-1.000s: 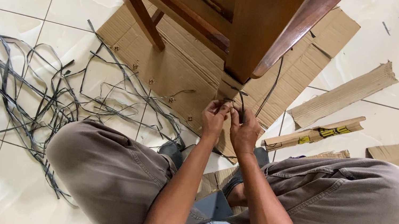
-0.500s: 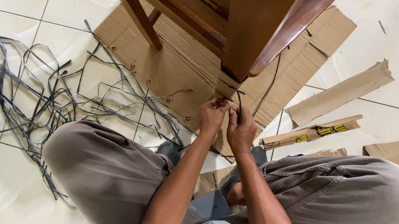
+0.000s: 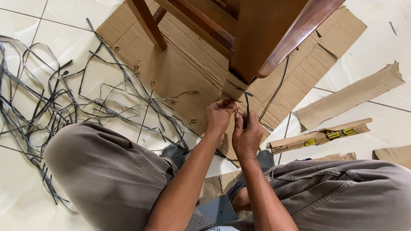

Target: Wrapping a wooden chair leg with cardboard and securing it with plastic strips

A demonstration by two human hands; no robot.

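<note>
Barely shifted, both hands pinch a thin dark strap (image 3: 246, 107) at the cardboard-wrapped chair leg (image 3: 234, 88).

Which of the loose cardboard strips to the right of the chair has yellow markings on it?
The middle strip, lying between the plain corrugated strip farther out and the small piece by the knee. The others are bare brown.

Thin dark strap (image 3: 245, 104) wrapped rnd cardboard-padded chair leg (image 3: 234, 88), loose end up.

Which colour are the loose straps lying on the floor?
The straps are black, seen in the head view.
</note>
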